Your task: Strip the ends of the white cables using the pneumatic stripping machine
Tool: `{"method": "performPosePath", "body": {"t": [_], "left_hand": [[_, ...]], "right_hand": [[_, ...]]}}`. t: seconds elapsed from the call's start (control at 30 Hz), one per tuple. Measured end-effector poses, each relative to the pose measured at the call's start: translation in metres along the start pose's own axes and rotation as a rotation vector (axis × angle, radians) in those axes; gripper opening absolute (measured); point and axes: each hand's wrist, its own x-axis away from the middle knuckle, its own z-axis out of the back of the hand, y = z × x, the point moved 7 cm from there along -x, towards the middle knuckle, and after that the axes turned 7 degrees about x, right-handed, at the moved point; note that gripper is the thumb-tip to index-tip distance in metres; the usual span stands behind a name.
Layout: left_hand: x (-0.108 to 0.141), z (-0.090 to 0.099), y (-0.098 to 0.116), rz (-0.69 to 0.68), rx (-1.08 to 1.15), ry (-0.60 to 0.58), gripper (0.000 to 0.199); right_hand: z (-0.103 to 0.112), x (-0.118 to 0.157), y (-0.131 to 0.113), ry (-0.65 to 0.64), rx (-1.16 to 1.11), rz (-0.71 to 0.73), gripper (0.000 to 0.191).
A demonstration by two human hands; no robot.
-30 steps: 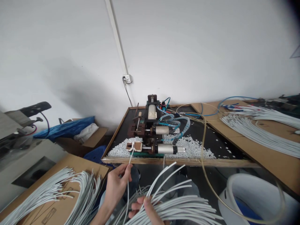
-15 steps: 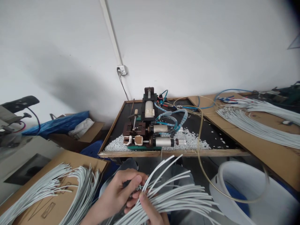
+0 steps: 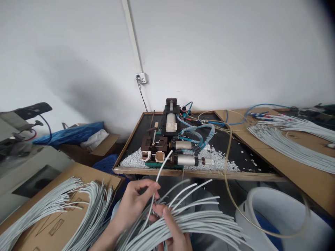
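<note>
Near the tray of scraps, hands hold wires.

A single camera, worn on the person's head, looks forward and steeply enough down to take in the left hand near seven o'clock and the right hand at six, both close to the lens. The machine stands farther off near the centre, the wall behind it at twelve, while the wide view reaches cardboard at eight and a bucket at four.
</note>
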Motion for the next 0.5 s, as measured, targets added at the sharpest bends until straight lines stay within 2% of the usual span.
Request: {"method": "performPosePath", "body": {"t": [0.07,0.17,0.37,0.5], "left_hand": [[-0.011,0.014,-0.002,-0.09,-0.019,0.115,0.035],[-0.022,0.028,-0.012,-0.102,-0.011,0.213,0.035],[-0.026,0.034,-0.026,-0.083,-0.06,0.253,0.033],[-0.029,0.034,-0.033,-0.079,-0.073,0.246,0.033]], "right_hand": [[-0.003,0.001,-0.003,-0.016,-0.015,-0.02,0.052],[-0.004,0.003,-0.007,-0.022,-0.013,-0.029,0.053],[-0.007,0.003,-0.007,-0.046,-0.013,-0.014,0.055],[-0.008,0.003,-0.008,-0.015,-0.035,-0.032,0.056]]}}
